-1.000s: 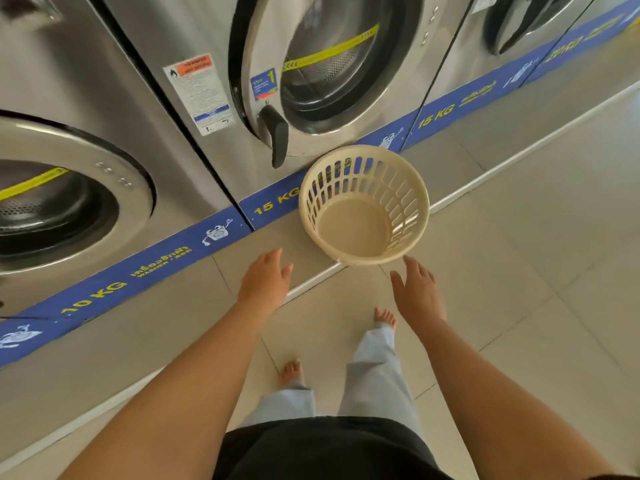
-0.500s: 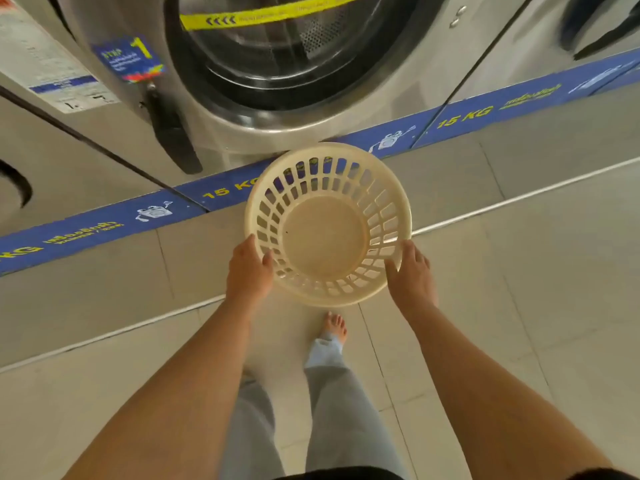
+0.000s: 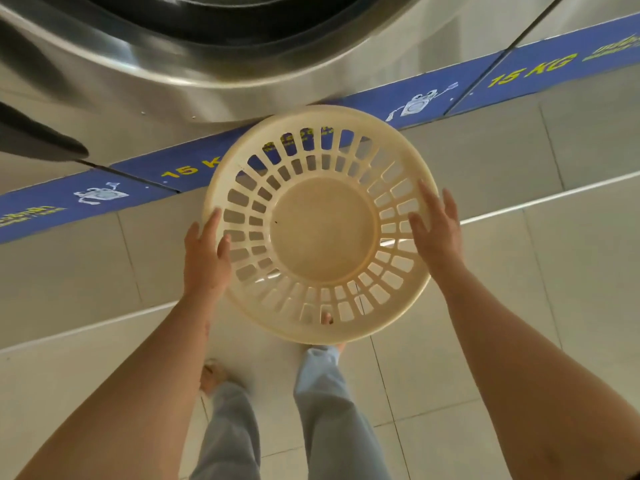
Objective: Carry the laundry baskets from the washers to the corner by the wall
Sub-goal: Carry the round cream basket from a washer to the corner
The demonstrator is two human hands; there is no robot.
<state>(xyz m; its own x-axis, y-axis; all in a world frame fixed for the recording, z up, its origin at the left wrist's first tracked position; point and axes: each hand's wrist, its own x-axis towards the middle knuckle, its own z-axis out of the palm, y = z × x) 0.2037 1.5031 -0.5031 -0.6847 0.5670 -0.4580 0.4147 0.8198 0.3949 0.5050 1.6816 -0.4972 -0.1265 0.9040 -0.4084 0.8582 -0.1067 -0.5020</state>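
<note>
A round cream plastic laundry basket (image 3: 322, 223) with slotted sides is empty and sits between my two hands, its opening facing up at me. My left hand (image 3: 206, 254) grips its left rim, thumb inside and fingers outside. My right hand (image 3: 438, 230) presses on the right rim with fingers spread over the edge. The basket is raised off the floor, and a bare toe shows through its lower slots.
A steel washer (image 3: 207, 74) with a round door fills the top, close in front. A blue "15 KG" strip (image 3: 519, 71) runs along its base above a raised tiled step (image 3: 485, 150). My legs and bare feet (image 3: 213, 375) stand on the tiled floor below.
Both hands closed on the basket's rim and lifted it toward me. My head has dipped closer to the washer, so the basket looks larger.
</note>
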